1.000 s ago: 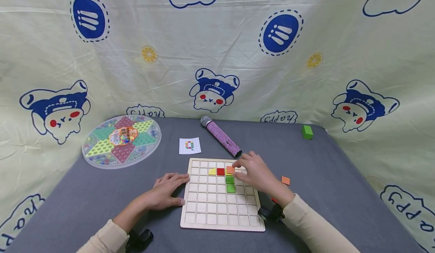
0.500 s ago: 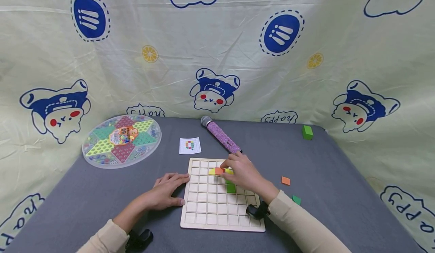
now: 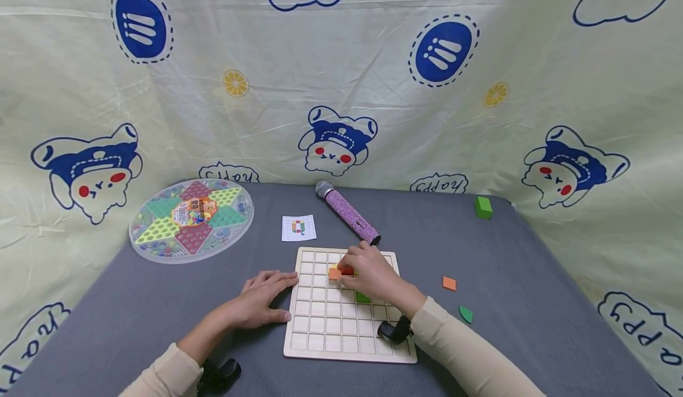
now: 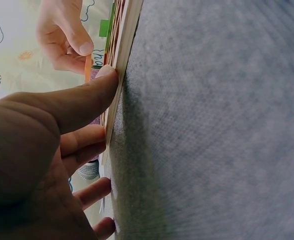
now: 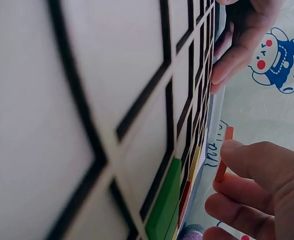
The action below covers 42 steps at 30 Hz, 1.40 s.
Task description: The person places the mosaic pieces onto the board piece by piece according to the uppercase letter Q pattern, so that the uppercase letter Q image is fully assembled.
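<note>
An orange square tile (image 3: 334, 274) is pinched between the thumb and fingers of my right hand (image 3: 368, 271), held a little above the grid board in the right wrist view. The wooden grid board (image 3: 322, 326) lies flat, its cells pale. Set in it are a red tile (image 3: 347, 271), a yellow piece (image 5: 195, 162) and green tiles (image 5: 164, 205), partly covered by the right hand in the head view. My left hand (image 3: 264, 302) rests at the board's left edge, thumb and fingertips touching the rim, fingers fairly straight.
Behind the board lie a small pattern card (image 3: 299, 228) and a glittery purple microphone (image 3: 349, 213). A round game board (image 3: 191, 221) sits at the back left. To the right are an orange tile (image 3: 449, 283), a green quarter-round piece (image 3: 466, 314) and a green block (image 3: 483, 208).
My right hand has carried the orange tile leftward across the top of the board, from over the green column to near the yellow piece. The left hand stays at the edge.
</note>
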{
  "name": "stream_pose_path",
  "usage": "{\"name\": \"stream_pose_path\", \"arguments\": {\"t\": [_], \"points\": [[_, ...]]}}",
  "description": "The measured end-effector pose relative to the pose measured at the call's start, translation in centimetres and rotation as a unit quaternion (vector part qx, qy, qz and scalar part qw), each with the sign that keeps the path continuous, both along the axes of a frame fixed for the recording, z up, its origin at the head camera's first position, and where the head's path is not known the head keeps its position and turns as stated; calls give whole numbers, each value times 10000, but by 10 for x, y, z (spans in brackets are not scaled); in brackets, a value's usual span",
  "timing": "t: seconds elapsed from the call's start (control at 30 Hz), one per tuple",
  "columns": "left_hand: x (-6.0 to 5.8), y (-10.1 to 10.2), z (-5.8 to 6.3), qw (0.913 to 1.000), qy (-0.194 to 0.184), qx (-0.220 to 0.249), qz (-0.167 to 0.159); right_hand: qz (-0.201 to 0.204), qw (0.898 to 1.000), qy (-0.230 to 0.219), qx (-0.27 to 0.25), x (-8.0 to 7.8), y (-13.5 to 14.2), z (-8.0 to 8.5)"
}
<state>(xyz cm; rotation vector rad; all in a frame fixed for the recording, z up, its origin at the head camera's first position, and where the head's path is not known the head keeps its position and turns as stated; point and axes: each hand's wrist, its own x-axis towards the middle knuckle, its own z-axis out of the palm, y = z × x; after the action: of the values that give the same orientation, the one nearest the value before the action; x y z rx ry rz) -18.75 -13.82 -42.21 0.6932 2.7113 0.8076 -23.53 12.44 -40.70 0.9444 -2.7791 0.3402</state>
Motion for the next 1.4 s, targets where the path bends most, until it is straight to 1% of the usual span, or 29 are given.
{"name": "stream_pose_path", "arguments": {"t": [0.2,0.53,0.77,0.9,1.23,1.4], "points": [[0,0,1,10000,-9,-35,-16,43,9999,49,140,-1,-1,-2],[0,0,0,10000,-14,-44,26,142,9997,3,178,-2,-2,-4],[0,1,-1,10000,55,6,-16,228,9993,171,249,-3,-2,-7],[0,0,-1,10000,42,12,-12,283,9992,173,216,-3,-2,-8],[0,0,0,10000,48,17,8,291,9993,190,165,-2,-1,-7],[1,0,0,10000,28,25,1,166,9998,81,63,-2,3,-2]]}}
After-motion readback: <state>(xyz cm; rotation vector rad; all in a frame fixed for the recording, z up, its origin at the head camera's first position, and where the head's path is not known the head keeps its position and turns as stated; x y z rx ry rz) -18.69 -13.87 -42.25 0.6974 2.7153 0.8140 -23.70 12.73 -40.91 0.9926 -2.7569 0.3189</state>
